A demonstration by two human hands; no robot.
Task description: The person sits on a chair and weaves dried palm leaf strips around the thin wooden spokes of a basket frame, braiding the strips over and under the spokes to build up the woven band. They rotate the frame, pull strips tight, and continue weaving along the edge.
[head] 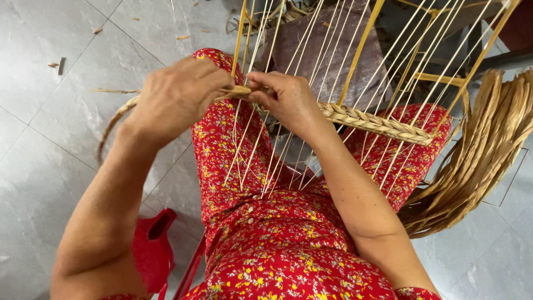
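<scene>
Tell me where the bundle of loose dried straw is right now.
In the head view, the straw bundle lies at the right, draped beside the person's knee, just past the end of the woven braid.

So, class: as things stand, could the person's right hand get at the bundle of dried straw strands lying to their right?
Probably yes. The right hand is pinching the braided straw band, but the bundle of straw strands lies close on that side, with only the thin frame rods partly between them.

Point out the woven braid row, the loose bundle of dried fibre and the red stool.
woven braid row (377,123), head view, middle of the plaited band.
loose bundle of dried fibre (477,161), head view, mid-length of the strands.
red stool (151,247), head view, its seat top.
</scene>
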